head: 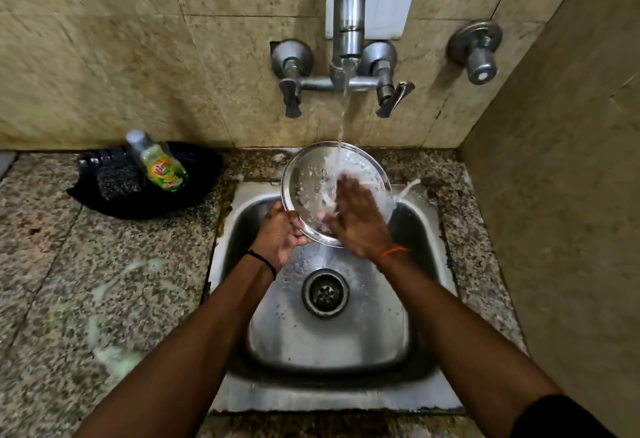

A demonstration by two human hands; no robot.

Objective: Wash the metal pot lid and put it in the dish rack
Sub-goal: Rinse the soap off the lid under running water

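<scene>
Steel sink (239,399), L hand (279,234) gripping round metal lid (304,178) rim, R hand (356,219) flat, open on it, under tap (348,4) stream.

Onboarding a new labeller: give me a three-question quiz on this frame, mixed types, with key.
1. True or false: the tap is running.
2. Which hand grips the lid by its rim? A) left B) right
3. Fill in: the bottle lies in a black ____.

Key: 1 true. 2 A; the left hand holds the rim, the right hand rubs the lid flat-palmed. 3 tray.
</scene>
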